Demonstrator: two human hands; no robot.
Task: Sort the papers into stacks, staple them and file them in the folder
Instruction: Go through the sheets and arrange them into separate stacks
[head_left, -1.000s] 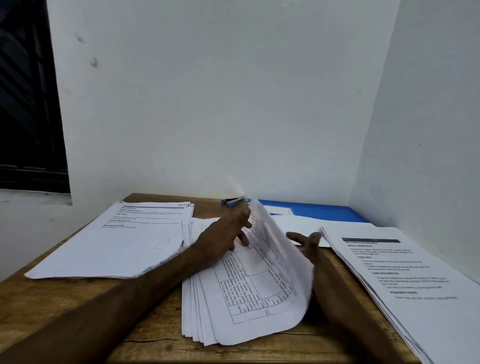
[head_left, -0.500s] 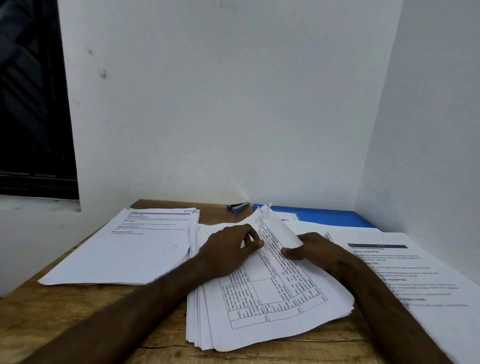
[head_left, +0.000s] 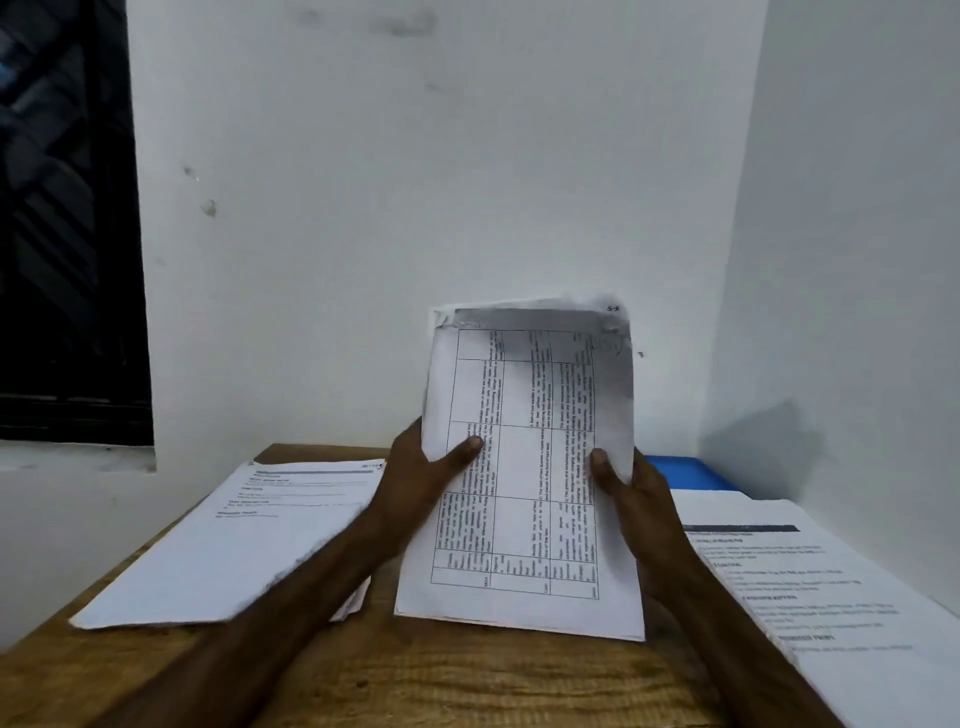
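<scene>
- While two hands grip it, one sheaf of papers stands upright, lower edge at the wooden table
- Its sides are clasped by the left hand and the right hand, thumbs across the front
- Two other stacks lie flat: left stack, right stack
- One blue folder lies behind the right stack

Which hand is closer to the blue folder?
Right. The right hand grips the white printed sheets beside the flat blue folder; the left hand grips their far side.
</scene>
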